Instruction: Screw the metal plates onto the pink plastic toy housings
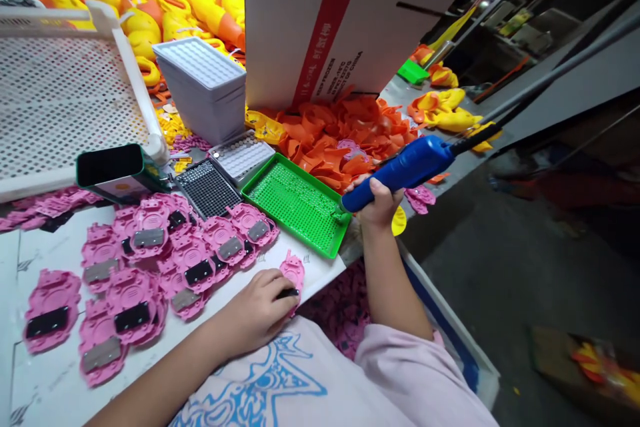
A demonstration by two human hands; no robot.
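A: Fingers, first entry?

B: Left hand (267, 300): fingers curled closed over one pink casing (293, 267), which is laid at the near edge of the desk (320, 270). A black plate (287, 293) on it is partly covered. Right hand (383, 203): fingers wrapped fully around a blue driver (400, 170), corded at the rear.

A: Step in hand?

B: Screw pick-up, as judged: the driver's tip is held at the right end of a green tray (295, 235), well apart from the casing. Whether a screw is carried cannot be told.

A: Next move, requirements?

B: A screw seated on the bit, it would seem; then the tip brought upright over the plate, with the casing kept pinned by the left fingers.

A: Further out?

B: Pink casings (190, 253), assorted, heaped left of the tray, fitted with black or grey plates. Black tray (207, 187), one, beside the green. Orange pieces (340, 127), piled behind. Carton (280, 33), one, stood at the rear.
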